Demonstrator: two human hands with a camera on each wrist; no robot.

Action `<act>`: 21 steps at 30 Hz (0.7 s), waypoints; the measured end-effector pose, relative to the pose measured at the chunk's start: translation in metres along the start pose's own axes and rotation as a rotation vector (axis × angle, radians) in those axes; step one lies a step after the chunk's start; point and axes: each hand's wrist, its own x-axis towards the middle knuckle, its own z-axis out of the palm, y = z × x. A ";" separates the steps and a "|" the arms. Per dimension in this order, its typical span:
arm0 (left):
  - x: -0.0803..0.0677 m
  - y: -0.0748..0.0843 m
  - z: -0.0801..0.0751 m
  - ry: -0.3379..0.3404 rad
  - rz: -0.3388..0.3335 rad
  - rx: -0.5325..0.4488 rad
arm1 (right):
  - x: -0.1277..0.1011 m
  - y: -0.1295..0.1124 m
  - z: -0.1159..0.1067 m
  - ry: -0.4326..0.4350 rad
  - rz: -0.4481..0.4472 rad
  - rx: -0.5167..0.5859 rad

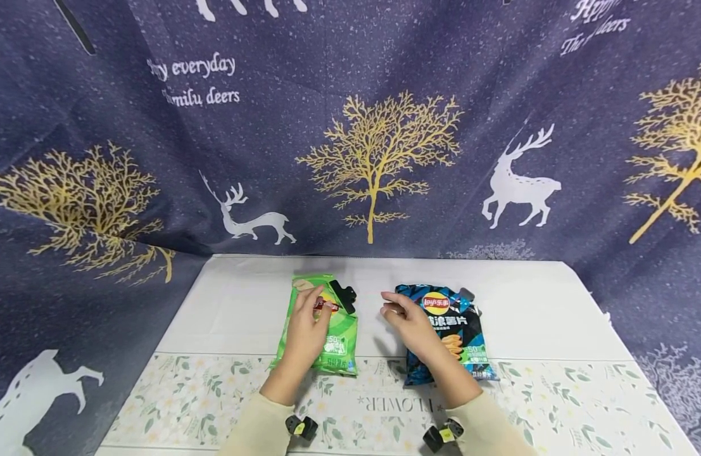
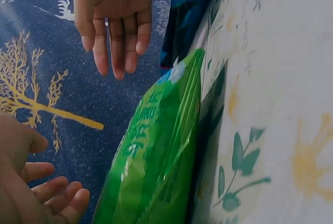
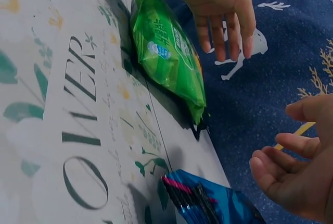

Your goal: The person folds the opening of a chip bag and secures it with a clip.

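A green chip bag (image 1: 341,339) lies flat on the table, with a black clip (image 1: 344,296) on its top end. My left hand (image 1: 318,310) hovers over it with relaxed fingers and holds nothing. In the right wrist view the left hand (image 3: 223,21) is lifted off the green bag (image 3: 166,52). A blue chip bag (image 1: 461,335) lies to the right, also with a clip (image 1: 467,294) at its top. My right hand (image 1: 391,308) hangs over the blue bag's left edge, fingers loosely curled and empty. The left wrist view shows the right hand (image 2: 115,26) with straight fingers.
The table (image 1: 555,316) has a white cloth, with a floral band (image 1: 202,399) along the near edge. A navy curtain (image 1: 384,126) with deer and gold trees hangs behind and drapes down both sides. Bare cloth lies left and right of the bags.
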 end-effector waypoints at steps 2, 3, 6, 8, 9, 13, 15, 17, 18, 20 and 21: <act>0.000 0.002 0.002 -0.010 -0.001 -0.003 | -0.001 0.000 -0.002 0.008 0.001 -0.003; -0.001 0.003 0.003 -0.014 -0.002 -0.004 | -0.002 0.000 -0.004 0.011 0.000 -0.003; -0.002 0.005 0.006 -0.020 -0.002 -0.015 | -0.003 0.001 -0.007 0.029 0.000 -0.015; -0.003 0.006 0.008 -0.020 0.001 -0.023 | -0.004 0.002 -0.010 0.039 0.001 -0.023; -0.003 0.006 0.009 -0.021 0.003 -0.027 | -0.005 0.002 -0.011 0.045 0.002 -0.026; -0.004 0.007 0.013 -0.037 0.007 -0.025 | -0.006 0.002 -0.016 0.069 0.017 -0.012; -0.004 0.008 0.015 -0.045 0.003 -0.027 | -0.006 0.004 -0.018 0.078 0.018 0.005; -0.003 0.009 0.017 -0.049 0.000 -0.025 | -0.007 0.005 -0.022 0.079 0.018 0.022; -0.003 0.009 0.019 -0.049 0.000 -0.022 | -0.007 0.005 -0.024 0.079 0.017 0.026; -0.002 0.011 0.022 -0.050 -0.001 -0.033 | -0.009 0.005 -0.027 0.082 0.012 0.028; -0.002 0.012 0.024 -0.052 0.001 -0.037 | -0.010 0.005 -0.028 0.085 0.009 0.019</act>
